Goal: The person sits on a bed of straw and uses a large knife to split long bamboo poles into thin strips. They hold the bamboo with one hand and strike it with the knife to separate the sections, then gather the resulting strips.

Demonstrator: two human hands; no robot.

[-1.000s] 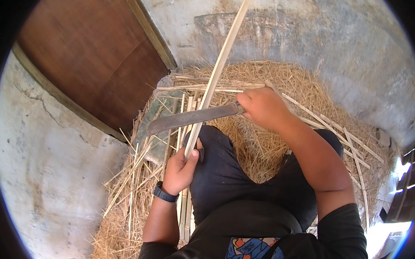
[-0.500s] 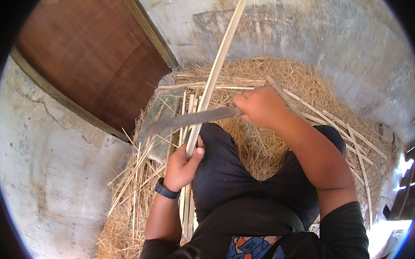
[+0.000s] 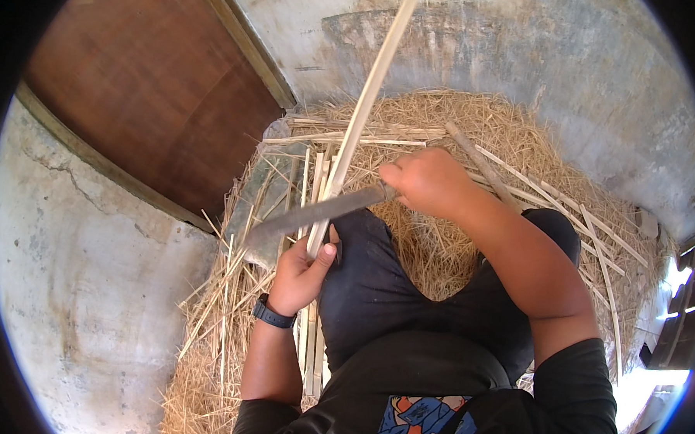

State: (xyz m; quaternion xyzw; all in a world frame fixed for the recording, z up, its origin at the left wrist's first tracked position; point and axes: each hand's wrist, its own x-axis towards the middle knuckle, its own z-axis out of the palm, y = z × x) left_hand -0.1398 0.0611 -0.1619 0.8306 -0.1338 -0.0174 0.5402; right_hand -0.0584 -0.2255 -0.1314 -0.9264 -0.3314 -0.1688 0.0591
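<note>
Gripping with curled fingers, the left hand (image 3: pixel 294 277) holds the lower end of a pale strip (image 3: pixel 358 122) slanting up and rightward, crossed by a knife (image 3: pixel 315 214) whose handle sits in the right hand's (image 3: pixel 430 182) closed fingers, right of the strip.

The pale strip (image 3: pixel 358 116) runs off the top edge; the knife blade (image 3: pixel 292 221) looks blurred.

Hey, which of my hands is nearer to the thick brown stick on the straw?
Right. Your right hand grips the knife just left of the thick stick. Your left hand holds a pale strip farther left and lower in view.
</note>
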